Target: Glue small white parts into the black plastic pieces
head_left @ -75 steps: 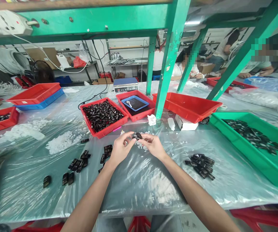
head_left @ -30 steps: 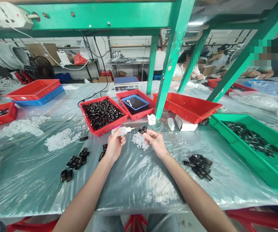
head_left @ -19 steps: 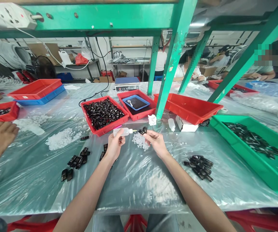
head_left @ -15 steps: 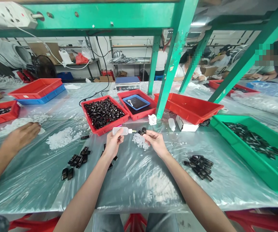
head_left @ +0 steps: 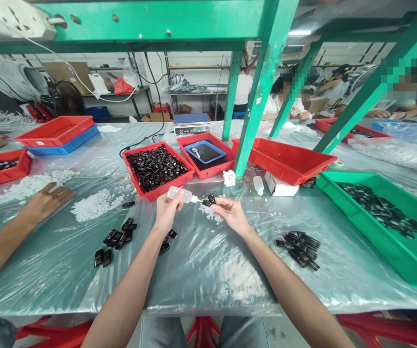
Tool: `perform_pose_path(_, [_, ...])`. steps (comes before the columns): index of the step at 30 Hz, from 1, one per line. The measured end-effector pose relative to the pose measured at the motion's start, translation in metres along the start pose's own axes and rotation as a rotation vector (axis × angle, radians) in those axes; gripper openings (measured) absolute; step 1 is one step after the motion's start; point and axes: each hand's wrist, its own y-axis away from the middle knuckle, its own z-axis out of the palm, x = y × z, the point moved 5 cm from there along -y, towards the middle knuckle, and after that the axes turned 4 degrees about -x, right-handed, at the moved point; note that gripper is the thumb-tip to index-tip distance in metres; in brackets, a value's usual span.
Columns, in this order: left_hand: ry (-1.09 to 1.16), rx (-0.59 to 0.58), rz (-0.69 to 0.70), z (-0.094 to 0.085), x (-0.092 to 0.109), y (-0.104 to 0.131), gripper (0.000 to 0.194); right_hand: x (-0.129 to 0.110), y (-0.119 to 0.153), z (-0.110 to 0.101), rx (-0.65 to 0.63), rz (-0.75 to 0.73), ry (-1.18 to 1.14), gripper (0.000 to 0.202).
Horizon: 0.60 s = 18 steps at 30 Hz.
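Note:
A small translucent bottle [head_left: 183, 194] is gripped in my left hand [head_left: 167, 209], its thin tip pointing right and touching or nearly touching a black piece. Pinched in the fingers of my right hand [head_left: 232, 212] are small glossy black pieces [head_left: 208, 200]. Beneath them lies a small pile of white bits [head_left: 213, 215]. Loose black pieces [head_left: 165, 246] rest near my left wrist, with another group [head_left: 118, 236] further left. On the right is a heap of black pieces [head_left: 299, 250].
A red tray of black pieces [head_left: 150, 195] and a red tray holding a blue one [head_left: 211, 172] stand ahead. Green posts [head_left: 255, 101] rise beyond my hands. A green tray [head_left: 378, 241] is at right. Another person's hand [head_left: 45, 205] reaches in from the left.
The bottle has tilted, its tip now lower and closer to the black pieces. My right hand has shifted slightly left. The other person's hand has moved right.

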Motion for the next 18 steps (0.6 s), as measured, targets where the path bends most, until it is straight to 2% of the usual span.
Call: perform_pose_path(18, [-0.072,-0.033,0.035,-0.0051,-0.0048,-0.0024,0.039,-0.0003,0.0001,-0.0008,-0.014,-0.002,0.004,0.036])
